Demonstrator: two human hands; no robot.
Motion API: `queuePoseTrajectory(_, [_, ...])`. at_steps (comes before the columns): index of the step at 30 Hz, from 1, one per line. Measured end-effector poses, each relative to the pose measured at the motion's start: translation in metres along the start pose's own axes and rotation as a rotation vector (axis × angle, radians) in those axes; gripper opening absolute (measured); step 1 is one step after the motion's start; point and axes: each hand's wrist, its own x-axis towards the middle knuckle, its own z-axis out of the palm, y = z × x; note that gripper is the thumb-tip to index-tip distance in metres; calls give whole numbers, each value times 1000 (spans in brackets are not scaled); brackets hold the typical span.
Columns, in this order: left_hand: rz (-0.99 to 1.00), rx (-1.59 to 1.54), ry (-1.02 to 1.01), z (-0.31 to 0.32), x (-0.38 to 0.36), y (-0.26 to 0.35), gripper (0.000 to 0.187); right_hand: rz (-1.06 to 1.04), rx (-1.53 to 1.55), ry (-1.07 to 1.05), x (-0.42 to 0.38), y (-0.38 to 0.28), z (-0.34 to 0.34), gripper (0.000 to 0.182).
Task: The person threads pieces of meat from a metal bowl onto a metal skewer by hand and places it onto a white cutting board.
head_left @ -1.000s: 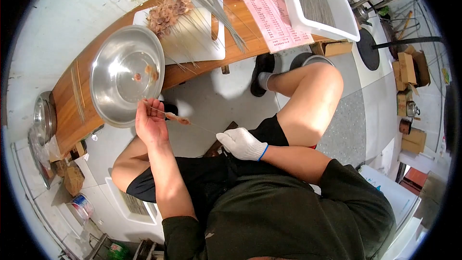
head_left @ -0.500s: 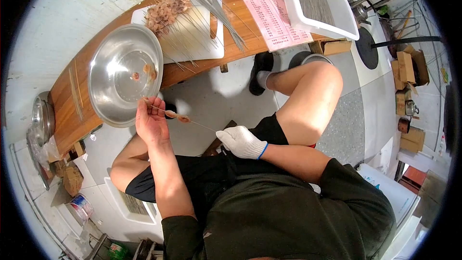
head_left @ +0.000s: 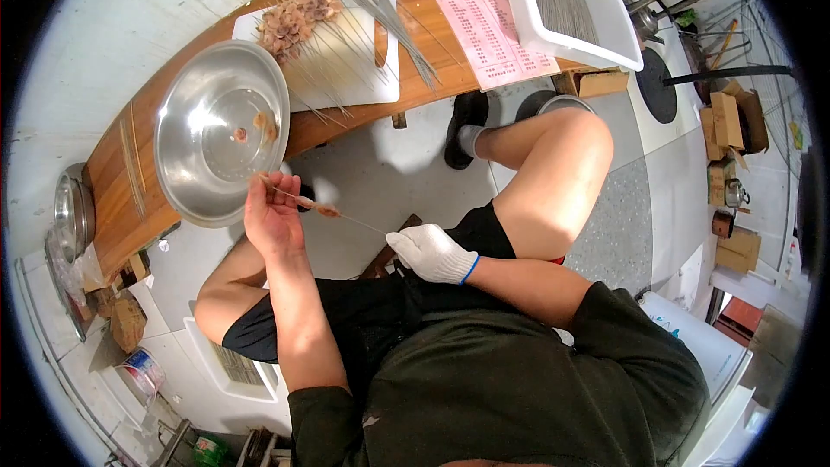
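A long wooden counter (head_left: 415, 13) curves across the far side of the scene, smooth and brown. On its left part sits a wide, round steel bowl (head_left: 194, 164), shiny and shallow, with two or three small pale meat scraps (head_left: 259, 127) lying inside. To the right of the bowl lies a white cutting board (head_left: 367, 65), rectangular and flat, carrying a heap of pinkish meat pieces (head_left: 290, 19) at its far left corner and a loose fan of thin metal skewers (head_left: 380, 13). Farther right lies a pink printed sheet (head_left: 493, 26), and beyond it a white plastic tub (head_left: 562, 9) holding more skewers.

Nearer, just below the bowl's near rim, a single thin skewer (head_left: 346, 218) is held over the grey floor. Its long axis runs from upper left to lower right, one end at the bare hand and the other at the gloved hand. A small glossy brown-pink piece of meat (head_left: 322, 207) is threaded on it, close to the bare hand.

The left hand (head_left: 272, 216), bare, is turned palm up with its fingers (head_left: 278, 188) curled narrowly, pinching the skewer's left end beside the meat. The right hand (head_left: 432, 253) wears a white knitted glove with a blue cuff and is closed in a loose fist around the skewer's right end; the exact finger hold under the glove cannot be made out.
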Motion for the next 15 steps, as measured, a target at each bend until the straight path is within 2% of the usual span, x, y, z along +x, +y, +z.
queuePoseTrajectory(15, [-9, -1, -45, 6, -3, -4, 20, -11, 9, 7, 1, 3, 0, 51])
